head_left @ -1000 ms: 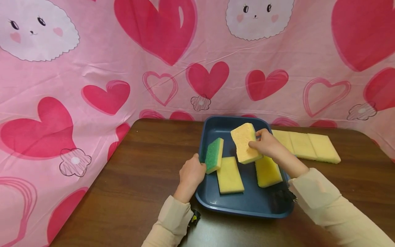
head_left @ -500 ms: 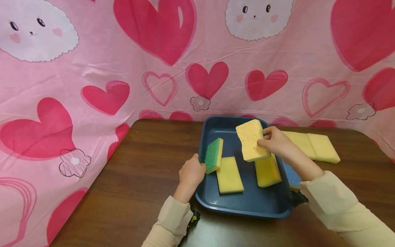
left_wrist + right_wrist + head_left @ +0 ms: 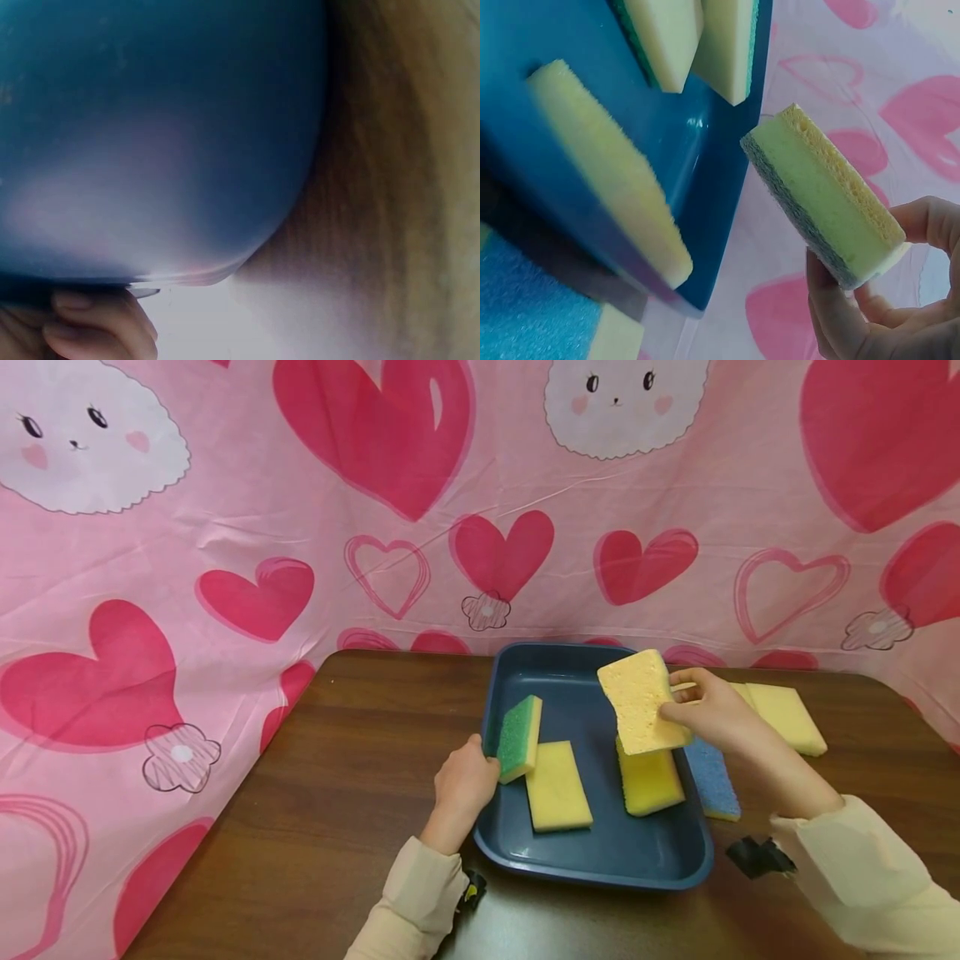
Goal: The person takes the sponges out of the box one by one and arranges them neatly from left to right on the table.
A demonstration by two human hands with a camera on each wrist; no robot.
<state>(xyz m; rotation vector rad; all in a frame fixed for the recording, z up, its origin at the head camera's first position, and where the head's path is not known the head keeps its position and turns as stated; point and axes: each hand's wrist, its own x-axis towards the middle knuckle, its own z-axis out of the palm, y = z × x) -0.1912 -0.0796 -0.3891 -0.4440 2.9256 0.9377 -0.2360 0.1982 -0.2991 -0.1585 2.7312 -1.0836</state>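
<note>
My right hand (image 3: 708,706) pinches a layered sponge (image 3: 637,702) above the right side of a dark blue tray (image 3: 600,860). In the right wrist view this sponge (image 3: 829,195) shows a porous yellow face, a pale middle and a grey scrubbing side, with thumb and fingers at one end. My left hand (image 3: 463,781) grips the tray's left rim; its curled fingers (image 3: 105,322) show at the edge in the left wrist view. Inside the tray, a green-faced sponge (image 3: 520,739) leans on the left wall, a yellow sponge (image 3: 558,787) lies beside it, and another yellow sponge (image 3: 651,781) leans on the right.
Right of the tray, a blue-faced sponge (image 3: 712,777) lies on the brown wooden table (image 3: 337,793). Farther back are pale yellow sponges (image 3: 787,717), partly behind my right hand. A pink heart-patterned cloth (image 3: 420,468) hangs behind the table.
My right hand has moved the layered sponge rightward, from over the tray's middle to near its right rim, uncovering the blue-faced sponge. My left hand stays on the left rim.
</note>
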